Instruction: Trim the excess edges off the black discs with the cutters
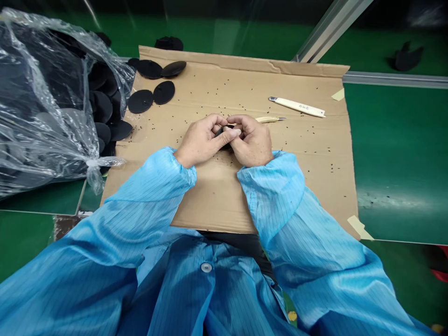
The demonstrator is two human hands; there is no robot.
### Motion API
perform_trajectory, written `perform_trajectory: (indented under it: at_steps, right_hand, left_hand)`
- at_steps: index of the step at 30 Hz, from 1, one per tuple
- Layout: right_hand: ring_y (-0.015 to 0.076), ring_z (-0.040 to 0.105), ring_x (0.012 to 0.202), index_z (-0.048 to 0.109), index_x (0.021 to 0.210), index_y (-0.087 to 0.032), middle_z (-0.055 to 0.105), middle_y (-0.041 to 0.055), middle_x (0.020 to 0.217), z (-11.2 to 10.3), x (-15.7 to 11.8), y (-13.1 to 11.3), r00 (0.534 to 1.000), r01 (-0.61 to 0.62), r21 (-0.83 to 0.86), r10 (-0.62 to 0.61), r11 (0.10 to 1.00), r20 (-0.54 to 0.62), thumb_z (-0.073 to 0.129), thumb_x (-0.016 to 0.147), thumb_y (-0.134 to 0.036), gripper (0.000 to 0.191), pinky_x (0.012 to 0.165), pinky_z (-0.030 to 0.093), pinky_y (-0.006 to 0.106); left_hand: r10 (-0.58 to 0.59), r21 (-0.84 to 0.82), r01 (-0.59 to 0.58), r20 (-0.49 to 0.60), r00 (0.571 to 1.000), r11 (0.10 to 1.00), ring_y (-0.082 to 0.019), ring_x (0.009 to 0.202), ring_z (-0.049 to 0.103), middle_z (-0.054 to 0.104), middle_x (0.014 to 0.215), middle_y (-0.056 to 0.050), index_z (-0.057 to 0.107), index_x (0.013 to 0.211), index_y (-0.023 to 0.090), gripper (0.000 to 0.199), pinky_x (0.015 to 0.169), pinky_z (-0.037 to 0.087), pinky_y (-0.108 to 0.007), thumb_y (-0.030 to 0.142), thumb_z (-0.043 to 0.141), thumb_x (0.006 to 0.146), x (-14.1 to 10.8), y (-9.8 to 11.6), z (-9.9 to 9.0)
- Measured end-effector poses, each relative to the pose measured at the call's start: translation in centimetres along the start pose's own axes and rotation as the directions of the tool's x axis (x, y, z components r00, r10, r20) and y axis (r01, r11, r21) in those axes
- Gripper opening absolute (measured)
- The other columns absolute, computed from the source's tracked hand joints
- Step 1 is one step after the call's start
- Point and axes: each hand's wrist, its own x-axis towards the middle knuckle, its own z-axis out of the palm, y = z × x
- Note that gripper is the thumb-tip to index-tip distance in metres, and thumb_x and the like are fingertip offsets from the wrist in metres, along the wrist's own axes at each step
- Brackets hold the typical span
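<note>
Black piece [219, 132] is held over speckled cardboard [210, 200] on green worktop [402, 135].

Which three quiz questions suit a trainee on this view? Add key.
1. Pick one. The bare left hand and bare right hand meet around: a) pale tape; b) a partly hidden black piece; c) a white button.
2. True or false: the clear plastic bag is gathered into a knot.
3. Fill in: as pictured, the straight off-white tool lies on the ____ half of the brown cardboard sheet.

Key: 1 b; 2 true; 3 right.
</note>
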Motion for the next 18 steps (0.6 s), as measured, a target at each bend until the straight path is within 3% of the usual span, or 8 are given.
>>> perform_trajectory:
  at_steps: [18]
  right_hand:
    - [0.0174,0.057,0.067,0.063,0.104,-0.017,0.059,0.0012,0.071,0.0,0.06,-0.13,1.0,-0.024,-0.002,0.024,1.0,0.008,0.053,0.085,-0.037,0.029,0.065,0.047,0.032]
  left_hand:
    - [0.006,0.01,-0.005,-0.006,1.0,1.0,-0.01,0.058,0.049,0.054,0.067,0.002,0.06,0.092,0.018,0.035,0.052,0.038,-0.022,0.05,0.062,0.08,-0.03,0.06,-0.05]
